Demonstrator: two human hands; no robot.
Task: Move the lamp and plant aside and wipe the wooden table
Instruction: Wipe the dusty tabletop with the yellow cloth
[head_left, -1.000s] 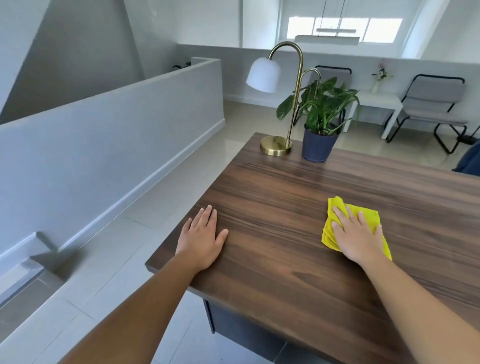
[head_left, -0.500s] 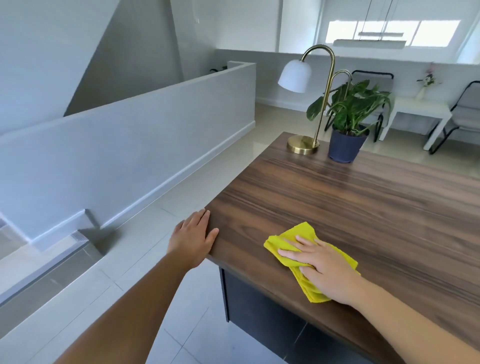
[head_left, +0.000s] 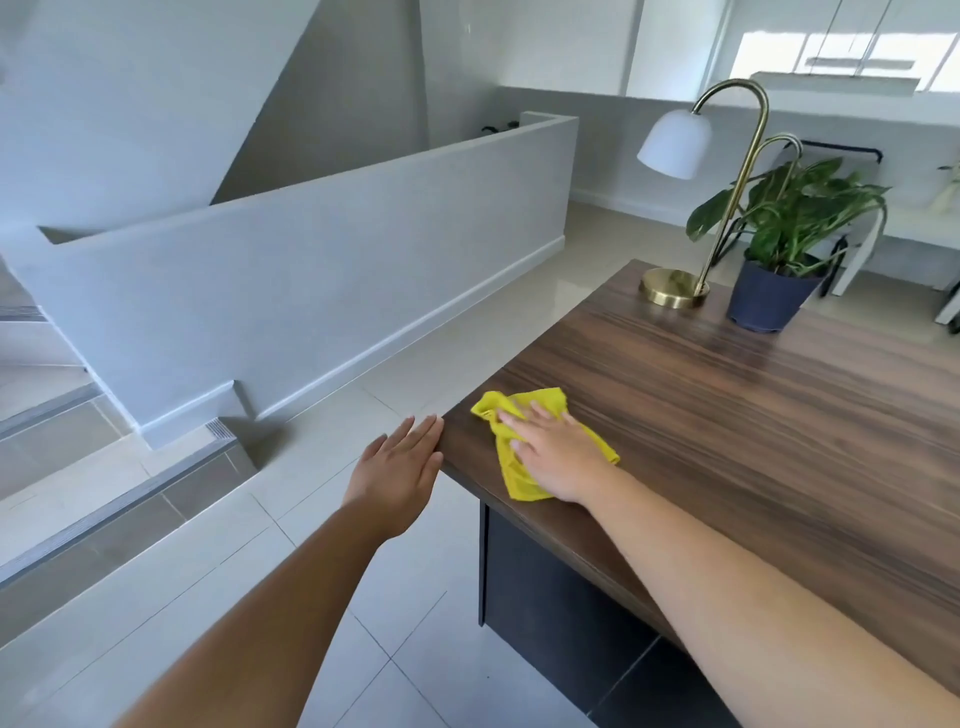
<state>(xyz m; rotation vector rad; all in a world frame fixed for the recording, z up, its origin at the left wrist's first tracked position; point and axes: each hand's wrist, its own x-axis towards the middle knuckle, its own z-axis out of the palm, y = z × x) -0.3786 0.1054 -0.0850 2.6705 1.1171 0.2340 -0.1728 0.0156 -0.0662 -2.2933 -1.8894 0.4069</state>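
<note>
The dark wooden table (head_left: 753, 415) fills the right half of the head view. My right hand (head_left: 558, 454) lies flat on a crumpled yellow cloth (head_left: 519, 410), pressing it onto the table near the left corner. Just off that corner hovers my left hand (head_left: 400, 470), fingers straight and together, holding nothing, its fingertips at the table's edge. At the table's far end stands a brass lamp (head_left: 675, 293) with a white shade, and beside it on the right a green plant in a dark blue pot (head_left: 766, 301).
A low grey half wall (head_left: 311, 270) runs along the left, with stair steps (head_left: 104, 499) going down beside it. Pale floor tiles (head_left: 389, 649) lie between wall and table. A dark cabinet panel (head_left: 545, 597) sits under the table.
My right hand has swept the yellow cloth leftward across the table toward its left corner. My left hand has slid off the tabletop to just beyond the edge. The view has swung left.
</note>
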